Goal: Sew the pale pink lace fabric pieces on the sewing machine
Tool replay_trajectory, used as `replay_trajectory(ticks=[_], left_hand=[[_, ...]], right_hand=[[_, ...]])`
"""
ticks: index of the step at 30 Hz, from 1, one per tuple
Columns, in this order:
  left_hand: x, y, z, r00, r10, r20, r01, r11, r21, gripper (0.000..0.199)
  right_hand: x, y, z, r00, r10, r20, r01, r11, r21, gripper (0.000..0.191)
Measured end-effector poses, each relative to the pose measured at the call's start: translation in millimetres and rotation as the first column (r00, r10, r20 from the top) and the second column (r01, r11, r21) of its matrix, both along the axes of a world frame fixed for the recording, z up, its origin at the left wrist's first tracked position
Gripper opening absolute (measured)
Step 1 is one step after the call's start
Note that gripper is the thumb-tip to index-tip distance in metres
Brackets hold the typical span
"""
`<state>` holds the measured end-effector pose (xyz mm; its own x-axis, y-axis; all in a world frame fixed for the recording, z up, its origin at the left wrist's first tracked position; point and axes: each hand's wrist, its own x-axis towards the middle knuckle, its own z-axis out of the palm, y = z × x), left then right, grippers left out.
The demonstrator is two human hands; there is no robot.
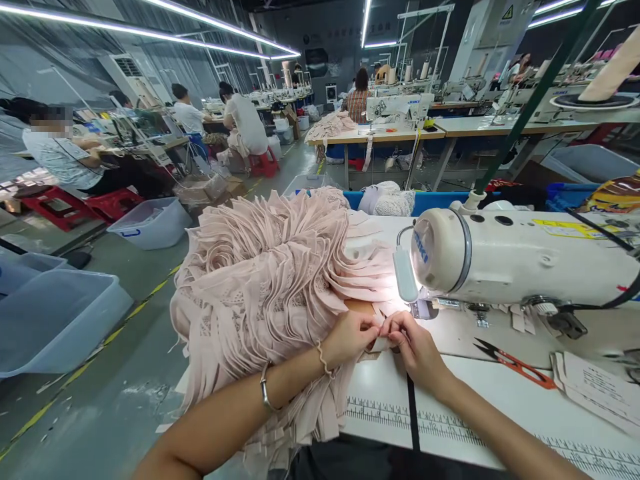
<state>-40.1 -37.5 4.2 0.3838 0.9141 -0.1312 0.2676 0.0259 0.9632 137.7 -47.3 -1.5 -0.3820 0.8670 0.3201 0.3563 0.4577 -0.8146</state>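
Observation:
My left hand (353, 337) and my right hand (411, 343) meet in front of the sewing machine (445, 250), fingertips pinched on a pale pink fabric piece (382, 344). Most of that piece is hidden behind my fingers. To the left, a big heap of pale pink fabric pieces with lace (265, 280) covers the table side and hangs over its edge. My left forearm lies across the front of this heap. The machine's needle area is just beyond my hands, lit by a small lamp (405, 275).
Orange-handled thread snips (520, 367) and paper labels (600, 390) lie on the right of the white table (377, 390), which has a ruler strip along its front. Plastic bins (65, 320) stand on the floor at left. Several people sit at other machines farther back.

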Motion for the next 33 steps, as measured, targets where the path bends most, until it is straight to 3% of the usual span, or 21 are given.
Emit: replay_trajectory(ticks=[3, 7, 9, 10, 11, 13, 15, 16, 17, 19, 21, 23, 28, 33], left_hand=[[-1, 0, -0.4, 0.999, 0.019, -0.036, -0.018, 0.999, 0.034, 0.027], [-2, 0, -1.1, 0.992, 0.072, -0.106, -0.069, 0.997, 0.030, 0.024], [-1, -4, -1.8, 0.981, 0.069, -0.180, -0.034, 0.981, 0.193, 0.023], [-1, -6, -2.4, 0.971, 0.074, -0.227, 0.007, 0.941, 0.339, 0.023], [0, -10, -3.0, 0.956, 0.079, -0.281, 0.075, 0.863, 0.500, 0.024], [2, -18, -4.3, 0.909, 0.093, -0.405, 0.274, 0.600, 0.752, 0.026], [3, -25, -4.8, 0.839, 0.131, -0.528, 0.474, 0.301, 0.827, 0.026], [3, -28, -4.6, 0.802, 0.147, -0.579, 0.552, 0.187, 0.813, 0.025], [3, -31, -4.3, 0.770, 0.155, -0.619, 0.610, 0.105, 0.785, 0.023], [3, -34, -3.2, 0.727, 0.154, -0.669, 0.675, 0.015, 0.738, 0.021], [1, -36, -2.2, 0.711, 0.140, -0.690, 0.697, -0.010, 0.717, 0.020], [0, -37, -1.5, 0.704, 0.136, -0.697, 0.704, 0.001, 0.710, 0.019], [-1, -38, -1.0, 0.700, 0.123, -0.704, 0.705, 0.041, 0.708, 0.020], [0, -37, 0.2, 0.696, 0.111, -0.709, 0.708, 0.059, 0.704, 0.022]], right_hand=[[9, 6, -3.4, 0.991, 0.058, 0.116, -0.050, 0.996, -0.076, 0.018], [46, 10, -4.9, 0.893, -0.174, 0.415, 0.189, 0.982, 0.004, 0.018], [59, 7, 0.2, 0.868, -0.194, 0.458, 0.226, 0.974, -0.016, 0.016], [62, 5, 3.8, 0.879, -0.179, 0.443, 0.211, 0.977, -0.023, 0.014], [61, 3, 7.3, 0.898, -0.157, 0.410, 0.177, 0.984, -0.010, 0.012], [54, -1, 12.6, 0.940, -0.079, 0.333, 0.059, 0.996, 0.069, 0.015], [46, -1, 13.6, 0.951, 0.034, 0.306, -0.078, 0.988, 0.134, 0.022], [43, -1, 12.6, 0.945, 0.084, 0.316, -0.133, 0.982, 0.135, 0.024], [41, 1, 11.1, 0.935, 0.127, 0.331, -0.175, 0.977, 0.119, 0.024], [41, 4, 8.3, 0.917, 0.184, 0.353, -0.223, 0.972, 0.073, 0.023], [43, 6, 8.3, 0.898, 0.218, 0.382, -0.247, 0.969, 0.027, 0.016], [42, 7, 11.9, 0.861, 0.230, 0.455, -0.250, 0.968, -0.017, 0.007], [31, 8, 26.1, 0.711, 0.191, 0.677, -0.199, 0.978, -0.067, 0.015], [30, 11, 29.7, 0.735, 0.214, 0.643, -0.165, 0.977, -0.136, 0.012]])
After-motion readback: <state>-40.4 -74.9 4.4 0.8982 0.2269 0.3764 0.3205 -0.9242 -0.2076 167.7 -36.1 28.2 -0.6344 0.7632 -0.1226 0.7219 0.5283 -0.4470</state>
